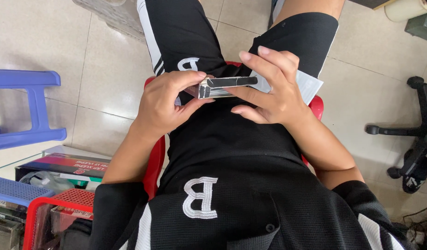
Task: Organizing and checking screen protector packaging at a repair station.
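Head view: both hands meet over the lap; left hand (165, 104) pinches the end of a silver strip (225, 87), right hand (273, 90) grips it, fingers arched.

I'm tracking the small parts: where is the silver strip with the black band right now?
In the head view, centre frame, the silver strip is held between left hand and right hand, over the lap.
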